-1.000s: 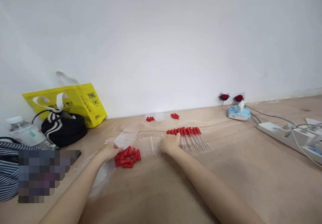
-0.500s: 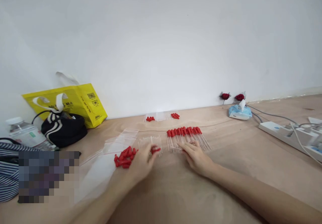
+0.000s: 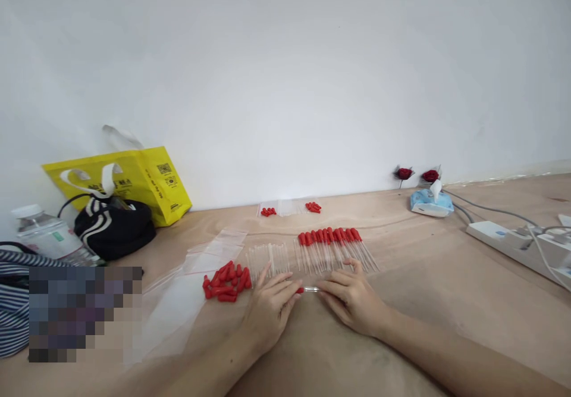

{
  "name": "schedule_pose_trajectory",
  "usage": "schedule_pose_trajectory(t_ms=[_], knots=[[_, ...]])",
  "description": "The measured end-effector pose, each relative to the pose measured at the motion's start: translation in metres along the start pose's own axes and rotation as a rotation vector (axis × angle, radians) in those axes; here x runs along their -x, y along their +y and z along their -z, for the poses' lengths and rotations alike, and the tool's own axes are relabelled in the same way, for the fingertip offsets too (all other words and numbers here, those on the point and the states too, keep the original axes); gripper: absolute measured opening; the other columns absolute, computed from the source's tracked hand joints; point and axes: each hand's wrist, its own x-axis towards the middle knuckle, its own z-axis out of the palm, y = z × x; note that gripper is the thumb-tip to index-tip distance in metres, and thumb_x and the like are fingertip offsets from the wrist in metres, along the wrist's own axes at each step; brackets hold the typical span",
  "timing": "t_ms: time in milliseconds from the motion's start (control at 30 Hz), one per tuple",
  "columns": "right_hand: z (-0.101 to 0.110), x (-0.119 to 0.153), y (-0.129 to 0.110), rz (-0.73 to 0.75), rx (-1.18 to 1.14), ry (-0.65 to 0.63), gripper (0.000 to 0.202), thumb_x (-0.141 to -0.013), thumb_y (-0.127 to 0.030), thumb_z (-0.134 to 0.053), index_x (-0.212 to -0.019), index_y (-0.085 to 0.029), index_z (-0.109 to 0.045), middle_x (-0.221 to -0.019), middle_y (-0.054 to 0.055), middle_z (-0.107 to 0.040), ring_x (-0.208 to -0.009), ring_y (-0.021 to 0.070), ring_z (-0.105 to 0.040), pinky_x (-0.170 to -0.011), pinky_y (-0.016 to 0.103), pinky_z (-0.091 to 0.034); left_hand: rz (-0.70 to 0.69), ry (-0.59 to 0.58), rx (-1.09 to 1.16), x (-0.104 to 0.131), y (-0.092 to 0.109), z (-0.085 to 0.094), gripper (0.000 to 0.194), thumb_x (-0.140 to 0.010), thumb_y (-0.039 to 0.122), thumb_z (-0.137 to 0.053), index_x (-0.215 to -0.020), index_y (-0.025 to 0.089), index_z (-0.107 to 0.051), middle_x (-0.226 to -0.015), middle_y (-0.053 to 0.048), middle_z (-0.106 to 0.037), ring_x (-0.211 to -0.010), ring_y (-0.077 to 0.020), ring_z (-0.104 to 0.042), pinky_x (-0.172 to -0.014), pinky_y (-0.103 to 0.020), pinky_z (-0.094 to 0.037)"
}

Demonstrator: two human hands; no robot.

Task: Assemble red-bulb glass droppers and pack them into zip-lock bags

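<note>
Between my two hands lies a clear glass dropper tube, level and low over the table. My left hand pinches a red rubber bulb that meets the tube's left end; how far it is pushed on is hidden. Closed on the tube's right part is my right hand. Behind my right hand a row of droppers with red bulbs lies side by side. Bare glass tubes lie behind my left hand, and a pile of loose red bulbs sits to its left.
Clear plastic bags spread at left, with a yellow bag, a black pouch and a bottle beyond. Small bags with red bulbs lie by the wall. At right are a tissue pack and a power strip.
My left hand has come right and nearer with the red bulb. My right hand has drawn back from the row with a glass tube, and bulb and tube now meet.
</note>
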Motion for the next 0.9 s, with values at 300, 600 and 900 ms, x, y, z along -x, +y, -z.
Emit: schedule_pose_trajectory(t_ms=[300, 600, 900], knots=[[-0.005, -0.001, -0.005, 0.074, 0.0, 0.028, 0.017, -0.082, -0.015, -0.042, -0.086, -0.019, -0.059, -0.065, -0.002, -0.059, -0.06, 0.0097, -0.051, -0.083, 0.035, -0.021, 0.015, 0.023, 0.014, -0.001, 0.001, 0.001, 0.021, -0.084, 0.014, -0.041, -0.092, 0.019, -0.06, -0.086, -0.002, -0.07, -0.089, -0.0181, -0.062, -0.1, -0.047, -0.026], [-0.001, -0.005, -0.011, 0.13, -0.008, -0.039, 0.019, -0.082, -0.015, -0.04, -0.081, -0.018, -0.059, -0.06, -0.002, -0.055, -0.054, 0.0088, -0.045, -0.082, 0.034, -0.022, 0.145, -0.027, 0.155, -0.002, 0.002, 0.003, 0.018, -0.084, 0.019, -0.04, -0.079, 0.02, -0.057, -0.074, 0.0, -0.066, -0.069, -0.0138, -0.061, -0.097, -0.047, -0.028], [0.001, -0.01, -0.003, 0.259, 0.094, 0.021, 0.023, -0.075, -0.008, -0.036, -0.075, -0.016, -0.058, -0.058, -0.001, -0.053, -0.055, 0.0108, -0.044, -0.078, 0.035, -0.021, 0.015, -0.099, 0.097, -0.001, 0.004, 0.003, 0.017, -0.083, 0.015, -0.038, -0.079, 0.018, -0.054, -0.071, -0.001, -0.062, -0.07, -0.0142, -0.059, -0.096, -0.046, -0.028]])
